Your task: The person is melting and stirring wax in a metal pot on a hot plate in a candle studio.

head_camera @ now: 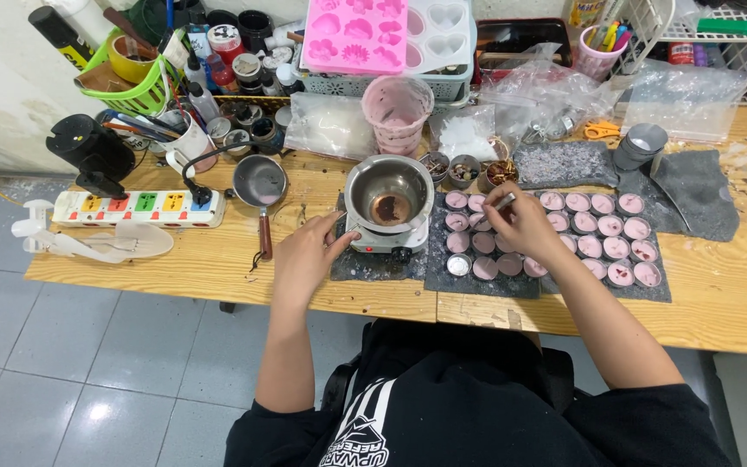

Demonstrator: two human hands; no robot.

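Head view. Desk [218, 259]: front edge bare near the person, back crowded with jars and moulds. Left hand [304, 252]: flat by the hotplate [388, 239], fingers loose, holding nothing, thumb near the pot [389, 192]. Right hand [525, 223]: over the cups [598, 235], grip pinching a small pale piece [506, 200]. Cups: round, pink-filled, in rows on a dark mat [555, 290].

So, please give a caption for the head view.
Right hand over pink-filled small round tins; left hand beside metal pot.

Hands [304, 251] by pot [388, 195], pink cups [609, 225]
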